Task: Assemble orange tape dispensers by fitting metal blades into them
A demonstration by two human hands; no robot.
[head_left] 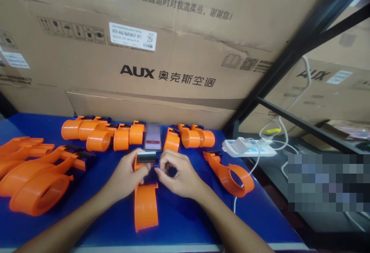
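Observation:
An orange tape dispenser [146,208] is held upright at the middle of the blue table, its ring toward me. My left hand [130,172] grips its head, thumb on the orange part below a black plate [146,157] with a pale toothed edge. My right hand [179,174] is at the head's right end, thumb and index finger pinched at a small dark blue part [156,161]. How far the fingers close round that part is hard to make out. Just behind the hands lies a phone [153,137] with its screen lit.
More orange dispensers [98,141] line the back, with others [40,191] at the left and one [238,179] at the right. A white power strip [250,147] with plugs and cables lies at the right edge. Behind stands a large cardboard box [173,52] beside a black metal frame [277,60].

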